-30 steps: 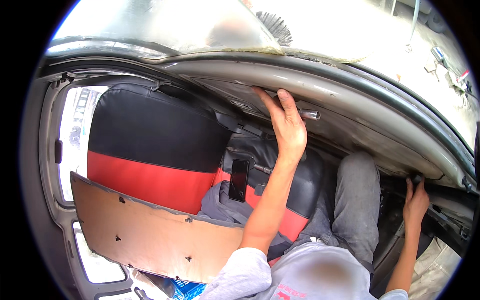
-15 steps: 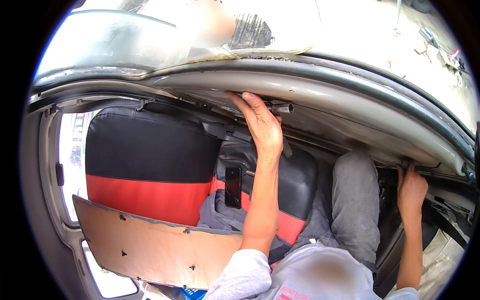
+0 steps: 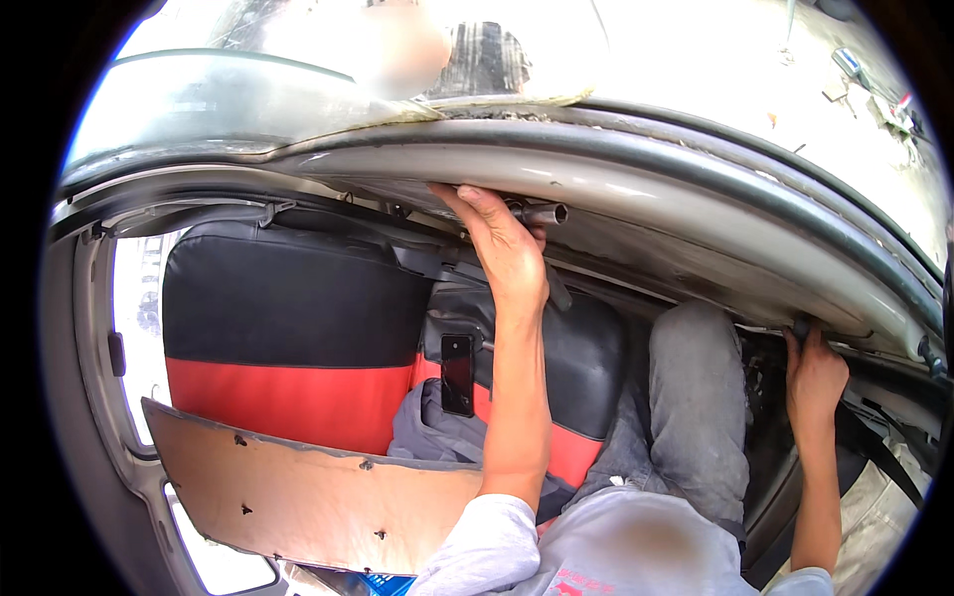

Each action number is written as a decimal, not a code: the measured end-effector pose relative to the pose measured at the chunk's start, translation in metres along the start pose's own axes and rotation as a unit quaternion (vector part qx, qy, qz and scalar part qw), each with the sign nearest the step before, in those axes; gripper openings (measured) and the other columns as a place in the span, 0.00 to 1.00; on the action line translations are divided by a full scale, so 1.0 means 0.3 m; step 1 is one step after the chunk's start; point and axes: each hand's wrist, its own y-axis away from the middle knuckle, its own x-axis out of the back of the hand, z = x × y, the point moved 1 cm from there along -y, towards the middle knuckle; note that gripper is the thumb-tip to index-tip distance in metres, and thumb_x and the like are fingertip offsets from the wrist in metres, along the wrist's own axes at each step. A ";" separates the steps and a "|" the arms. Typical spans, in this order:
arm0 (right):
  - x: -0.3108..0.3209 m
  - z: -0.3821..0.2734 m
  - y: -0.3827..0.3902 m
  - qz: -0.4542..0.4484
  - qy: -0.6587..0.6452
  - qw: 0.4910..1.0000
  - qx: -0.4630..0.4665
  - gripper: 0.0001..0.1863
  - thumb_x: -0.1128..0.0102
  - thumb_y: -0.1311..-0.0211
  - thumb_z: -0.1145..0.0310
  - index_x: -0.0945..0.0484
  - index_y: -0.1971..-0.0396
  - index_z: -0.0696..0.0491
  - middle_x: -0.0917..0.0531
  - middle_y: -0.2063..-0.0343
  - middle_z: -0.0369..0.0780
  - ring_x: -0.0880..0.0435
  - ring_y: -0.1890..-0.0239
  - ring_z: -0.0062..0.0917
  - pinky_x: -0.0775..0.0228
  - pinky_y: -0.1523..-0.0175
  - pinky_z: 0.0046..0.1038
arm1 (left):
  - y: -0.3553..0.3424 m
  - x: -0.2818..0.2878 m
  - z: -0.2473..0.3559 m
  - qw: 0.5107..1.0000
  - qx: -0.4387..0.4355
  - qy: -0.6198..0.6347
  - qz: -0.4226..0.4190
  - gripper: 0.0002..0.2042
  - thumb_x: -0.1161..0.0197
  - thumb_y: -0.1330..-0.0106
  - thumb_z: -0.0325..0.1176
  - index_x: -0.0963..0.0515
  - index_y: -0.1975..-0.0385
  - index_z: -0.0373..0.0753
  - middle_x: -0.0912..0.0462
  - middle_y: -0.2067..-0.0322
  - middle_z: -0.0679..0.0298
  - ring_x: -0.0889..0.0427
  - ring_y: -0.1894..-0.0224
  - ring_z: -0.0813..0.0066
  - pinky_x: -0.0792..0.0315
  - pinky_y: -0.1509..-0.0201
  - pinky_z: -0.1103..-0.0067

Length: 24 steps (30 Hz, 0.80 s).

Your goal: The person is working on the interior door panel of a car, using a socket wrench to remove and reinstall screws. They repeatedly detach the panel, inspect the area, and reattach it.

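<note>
Metal tube (image 3: 542, 213) lay roughly horizontal under the car's grey roof edge (image 3: 696, 223), open end pointing right, protruding past the fingertips. Left hand (image 3: 505, 243) clenched around it. Right hand (image 3: 815, 372) gripped the roof edge near the grey-trousered knee (image 3: 696, 377).

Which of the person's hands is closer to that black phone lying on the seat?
Left. The left hand is up at the roof edge, above the black phone; the right hand grips the frame far to the phone's right.
</note>
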 end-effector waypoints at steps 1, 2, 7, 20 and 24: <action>0.003 -0.028 -0.023 0.005 0.000 1.000 0.009 0.18 0.41 0.35 0.58 0.26 0.59 0.59 0.21 0.81 0.49 0.18 0.77 0.44 0.28 0.73 0.40 | -0.019 0.005 -0.003 1.000 0.008 0.005 -0.010 0.47 0.63 0.32 0.70 0.73 0.27 0.43 0.30 0.50 0.59 0.33 0.77 0.81 0.43 0.81 0.86; 0.008 -0.056 -0.054 0.012 -0.004 1.000 0.024 0.18 0.41 0.35 0.58 0.26 0.59 0.59 0.21 0.81 0.49 0.18 0.77 0.44 0.28 0.73 0.40 | -0.071 0.025 -0.015 1.000 0.003 0.013 -0.001 0.49 0.61 0.33 0.71 0.72 0.27 0.42 0.29 0.53 0.60 0.35 0.78 0.82 0.44 0.81 0.86; -0.024 -0.145 -0.151 0.036 -0.064 0.995 0.063 0.21 0.39 0.36 0.58 0.25 0.55 0.61 0.21 0.83 0.48 0.20 0.80 0.42 0.29 0.75 0.38 | -0.247 0.110 -0.013 0.999 0.021 0.032 -0.016 0.47 0.58 0.32 0.69 0.70 0.26 0.43 0.29 0.58 0.61 0.34 0.77 0.82 0.45 0.82 0.86; -0.017 -0.179 -0.175 0.019 -0.098 0.994 0.049 0.20 0.37 0.37 0.60 0.24 0.53 0.61 0.23 0.84 0.48 0.23 0.81 0.44 0.33 0.74 0.40 | -0.275 0.107 0.001 0.998 0.014 0.048 0.047 0.34 0.58 0.33 0.70 0.34 0.49 0.41 0.31 0.69 0.65 0.35 0.78 0.83 0.47 0.82 0.87; -0.007 -0.152 -0.154 0.012 -0.099 0.994 0.034 0.19 0.38 0.36 0.61 0.25 0.53 0.61 0.24 0.84 0.49 0.23 0.80 0.46 0.34 0.74 0.41 | -0.246 0.087 0.001 0.999 0.008 0.040 0.034 0.33 0.59 0.32 0.69 0.34 0.50 0.41 0.30 0.69 0.66 0.35 0.79 0.84 0.47 0.82 0.87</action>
